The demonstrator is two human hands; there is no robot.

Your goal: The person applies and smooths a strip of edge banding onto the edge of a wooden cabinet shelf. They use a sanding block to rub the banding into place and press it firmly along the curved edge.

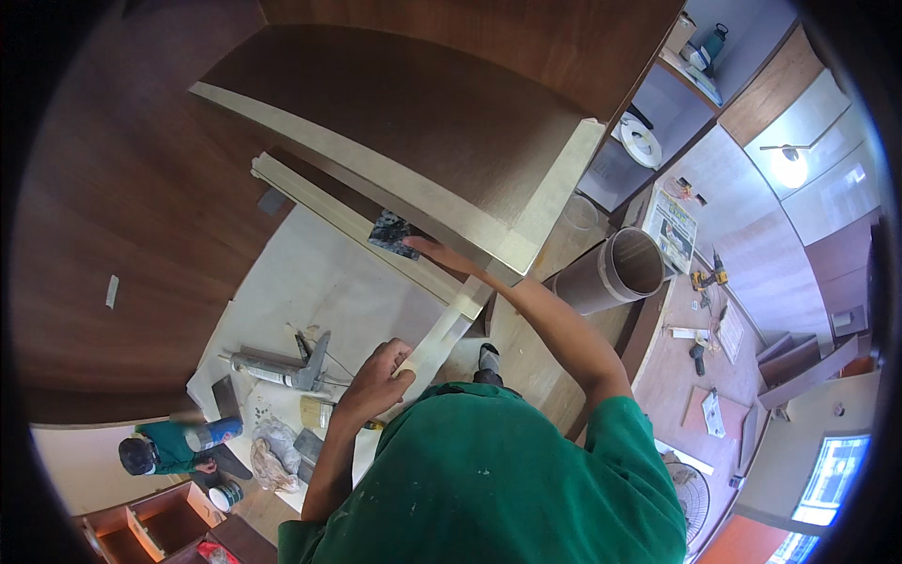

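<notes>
My right hand (434,254) reaches under the upper dark brown shelf (395,103) edged in cream. Its fingers grip the edge of a dark, speckled square sheet (389,232), which lies against the lower cream rail (352,226). Part of the fingers is hidden by the sheet. Closer to my body, my left hand (376,378) has its fingers and thumb closed at the edge of a cream side strip (430,355). Beside that hand a caulking gun (282,368) and a wide brush (317,412) lie on the white surface (291,291).
Right of the shelf stands a brown cylindrical bin (606,273). Farther right, a cordless drill (711,273) lies on a long counter (672,376), with a fan (691,493) nearby. Crumpled plastic (274,454) lies at lower left, near another person (169,449) in green beside a paint tub (225,495).
</notes>
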